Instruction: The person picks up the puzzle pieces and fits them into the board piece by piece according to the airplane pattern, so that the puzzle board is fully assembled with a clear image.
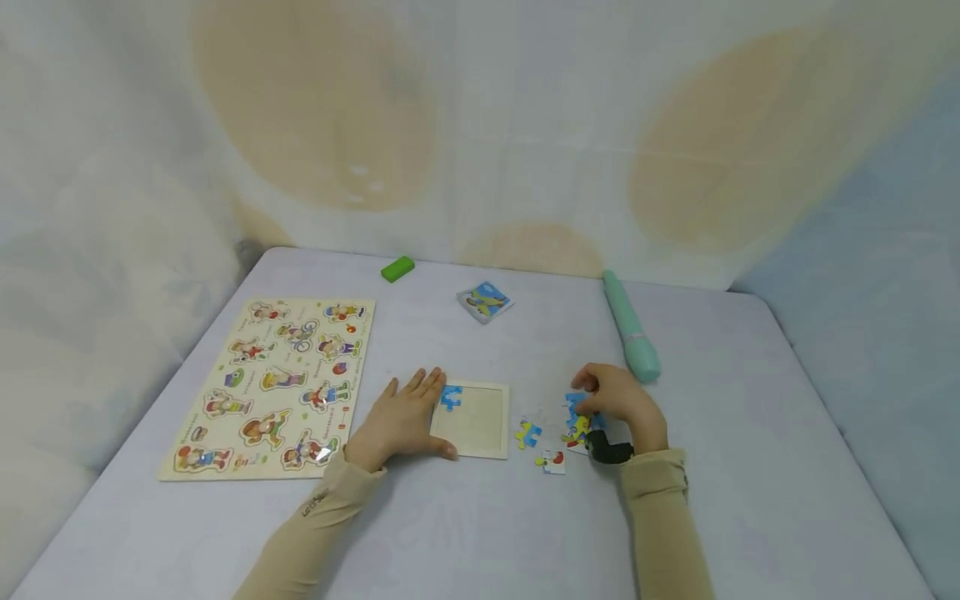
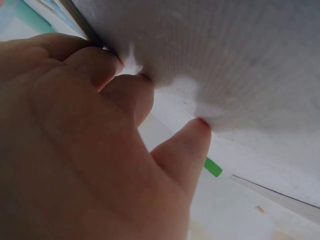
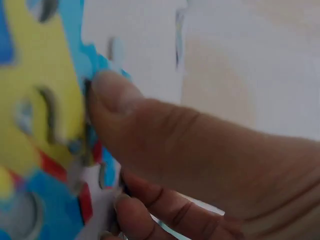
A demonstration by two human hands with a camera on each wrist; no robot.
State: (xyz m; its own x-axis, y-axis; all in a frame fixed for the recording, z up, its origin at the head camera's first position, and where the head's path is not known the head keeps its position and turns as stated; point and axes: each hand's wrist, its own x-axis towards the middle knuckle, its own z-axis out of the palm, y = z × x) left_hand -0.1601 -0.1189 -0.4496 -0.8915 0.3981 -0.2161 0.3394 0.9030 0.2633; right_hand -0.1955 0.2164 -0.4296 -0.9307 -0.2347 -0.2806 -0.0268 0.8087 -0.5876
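My left hand [image 1: 401, 423] rests palm down on the table with its fingers spread. Its fingertips and thumb lie along the left side of a square wooden puzzle tray [image 1: 480, 454]. One blue jigsaw piece [image 1: 451, 397] sits in the tray's upper left corner. To the right, my right hand [image 1: 618, 396] bends over a small heap of blue, yellow and red jigsaw pieces [image 1: 574, 427]. In the right wrist view the thumb [image 3: 165, 122] presses the edge of a blue piece, with curled fingers [image 3: 137, 217] on its other side. Two loose pieces, one yellow-blue [image 1: 528, 433] and one white-red [image 1: 553, 462], lie between tray and heap.
A large wooden picture board [image 1: 251, 379] lies at the left. Farther back are a green block [image 1: 397, 268], a small blue-and-yellow picture square [image 1: 485, 301] and a mint-green stick-shaped object [image 1: 628, 329]. Fabric curtains [image 1: 525, 125] close off the table's back and sides.
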